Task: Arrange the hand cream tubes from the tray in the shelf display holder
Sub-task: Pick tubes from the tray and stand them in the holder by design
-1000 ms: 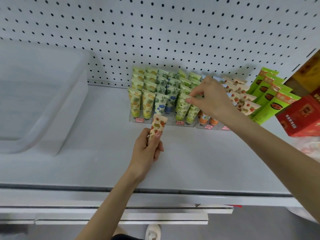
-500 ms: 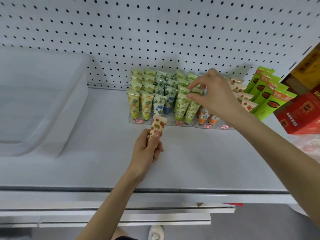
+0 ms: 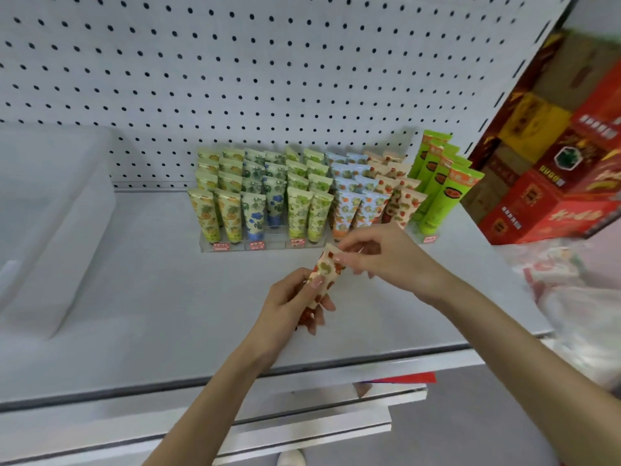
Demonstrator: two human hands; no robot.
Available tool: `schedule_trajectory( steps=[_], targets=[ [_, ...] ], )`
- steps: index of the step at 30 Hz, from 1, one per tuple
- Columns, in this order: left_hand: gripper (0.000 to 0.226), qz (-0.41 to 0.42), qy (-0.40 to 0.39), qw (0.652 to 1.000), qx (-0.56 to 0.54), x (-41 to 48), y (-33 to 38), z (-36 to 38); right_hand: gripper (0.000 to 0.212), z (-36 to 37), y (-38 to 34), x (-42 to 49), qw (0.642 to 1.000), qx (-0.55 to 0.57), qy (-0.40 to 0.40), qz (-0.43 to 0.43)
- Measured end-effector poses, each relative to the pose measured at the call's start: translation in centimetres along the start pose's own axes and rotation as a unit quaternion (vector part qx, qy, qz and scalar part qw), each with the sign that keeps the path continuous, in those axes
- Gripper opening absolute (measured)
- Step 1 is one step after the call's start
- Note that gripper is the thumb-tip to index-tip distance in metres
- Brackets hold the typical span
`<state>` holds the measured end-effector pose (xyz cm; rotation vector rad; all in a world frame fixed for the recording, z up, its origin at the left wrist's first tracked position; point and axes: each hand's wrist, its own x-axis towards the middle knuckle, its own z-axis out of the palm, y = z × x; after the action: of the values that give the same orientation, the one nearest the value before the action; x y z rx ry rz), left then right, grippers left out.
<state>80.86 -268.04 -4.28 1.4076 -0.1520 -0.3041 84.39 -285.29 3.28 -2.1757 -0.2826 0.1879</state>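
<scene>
The right hand (image 3: 379,257) has come away from the rows in the holder (image 3: 235,246) and now meets the left hand (image 3: 289,304) above the middle of the shelf (image 3: 151,280), between the display and the front edge. They share one cream tube (image 3: 327,269) with a red and green fruit pattern. The left hand's fingers curl round its lower half, and the right hand pinches its flat upper end between thumb and forefinger. The tube is held clear of the shelf and leans to the right. The holder stands at the back edge against the pegboard (image 3: 268,79), packed with upright tubes. A pale tray (image 3: 67,230) fills the shelf's left end, and red boxes (image 3: 554,203) crowd the right end.
</scene>
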Motion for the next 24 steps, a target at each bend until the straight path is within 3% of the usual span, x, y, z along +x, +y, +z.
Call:
schedule_trajectory(
  steps=[4, 7, 9, 12, 16, 20, 24],
  targets=[
    [0.020, 0.020, -0.039, 0.998, 0.055, 0.6, 0.2, 1.9, 0.004, -2.5, 0.9, -1.3, 0.999, 0.019, -0.006, 0.027],
    [0.015, 0.063, -0.001, 0.988, 0.138, 1.5, -0.5, 2.5, 0.011, -4.7, 0.9, -1.8, 1.000, -0.013, 0.014, 0.024],
    [0.017, 0.096, 0.079, 0.960, 0.252, 2.0, -1.4, 1.9, 0.012, -6.6, 0.9, -1.7, 0.997, -0.046, 0.057, 0.014],
    [0.040, 0.151, 0.180, 0.875, 0.423, 2.3, -2.2, 0.3, 0.011, -9.0, 1.0, -1.1, 0.982, -0.127, 0.141, -0.009],
    [0.058, 0.162, 0.198, 0.794, 0.552, 3.4, -2.5, -1.2, 0.006, -10.5, 1.2, 0.3, 0.955, -0.210, 0.208, -0.025],
    [0.071, 0.119, 0.190, 0.763, 0.607, 4.3, -3.3, -2.1, 0.011, -10.5, 1.4, 1.6, 0.935, -0.263, 0.236, -0.029],
    [0.082, 0.100, 0.182, 0.767, 0.606, 4.5, -4.0, -2.4, 0.013, -10.2, 2.0, 2.4, 0.926, -0.288, 0.242, -0.026]
  ],
)
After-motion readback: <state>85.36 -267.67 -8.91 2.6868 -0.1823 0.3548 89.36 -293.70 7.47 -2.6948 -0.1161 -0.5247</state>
